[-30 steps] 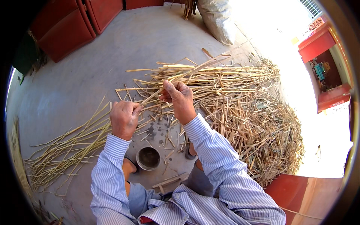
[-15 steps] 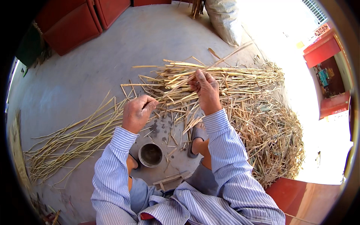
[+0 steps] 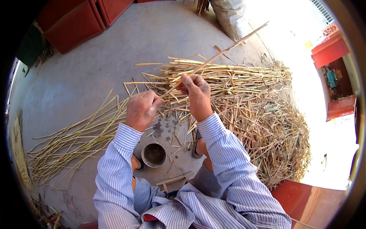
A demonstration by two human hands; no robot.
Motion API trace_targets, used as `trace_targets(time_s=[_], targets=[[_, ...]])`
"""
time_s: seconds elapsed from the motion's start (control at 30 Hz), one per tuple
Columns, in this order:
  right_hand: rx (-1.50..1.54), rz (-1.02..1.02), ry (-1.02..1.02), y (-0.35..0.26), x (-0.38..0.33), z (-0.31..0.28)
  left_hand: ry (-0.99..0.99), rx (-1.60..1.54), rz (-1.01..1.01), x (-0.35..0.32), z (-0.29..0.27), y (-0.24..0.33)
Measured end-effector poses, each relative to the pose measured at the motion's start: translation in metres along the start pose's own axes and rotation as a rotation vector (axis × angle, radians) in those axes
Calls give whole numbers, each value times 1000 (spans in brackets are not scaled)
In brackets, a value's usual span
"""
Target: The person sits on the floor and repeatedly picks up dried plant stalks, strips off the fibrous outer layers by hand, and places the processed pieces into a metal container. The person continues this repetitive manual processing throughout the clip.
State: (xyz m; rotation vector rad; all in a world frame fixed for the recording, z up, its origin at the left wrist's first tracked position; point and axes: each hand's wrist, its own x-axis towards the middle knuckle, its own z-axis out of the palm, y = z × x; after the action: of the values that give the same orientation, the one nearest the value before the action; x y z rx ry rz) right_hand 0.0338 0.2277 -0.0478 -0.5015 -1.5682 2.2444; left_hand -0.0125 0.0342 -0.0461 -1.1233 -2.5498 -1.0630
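A long dry stalk point(image 3: 225, 50) slants up to the right across my view. My left hand point(image 3: 142, 110) is closed on its lower end, the fingertips pressed together. Farther along, my right hand point(image 3: 197, 95) pinches the same stalk between thumb and fingers. Beyond and below the hands lies a bundle of straw-coloured stalks point(image 3: 244, 74), laid mostly side by side. A round bowl point(image 3: 165, 157) with dark contents, perhaps liquid, stands on the floor between my feet.
Loose yellow-green stems point(image 3: 76, 143) spread over the floor at left. A heap of dry husks point(image 3: 284, 147) lies at right. A pale sack point(image 3: 231, 17) stands at the far side, red padded seats point(image 3: 76, 28) at far left. Small wooden pieces point(image 3: 175, 178) lie by my legs.
My right hand has moved left and slightly down, closer to my left hand. The stalk now tilts more steeply, with more of it showing beyond my right hand.
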Motion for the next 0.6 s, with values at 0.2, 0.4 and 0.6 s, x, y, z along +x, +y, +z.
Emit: trace_targets(time_s=[0.2,0.4,0.6], targets=[[254,18,-58,-15,21,-31,-46,-32,-11,-1,-4,-5],[41,115,-302,0,-4,-2,-43,-75,-42,-1,-9,-8],[-83,86,-65,1,-3,3,38,42,46,-1,-6,-3]])
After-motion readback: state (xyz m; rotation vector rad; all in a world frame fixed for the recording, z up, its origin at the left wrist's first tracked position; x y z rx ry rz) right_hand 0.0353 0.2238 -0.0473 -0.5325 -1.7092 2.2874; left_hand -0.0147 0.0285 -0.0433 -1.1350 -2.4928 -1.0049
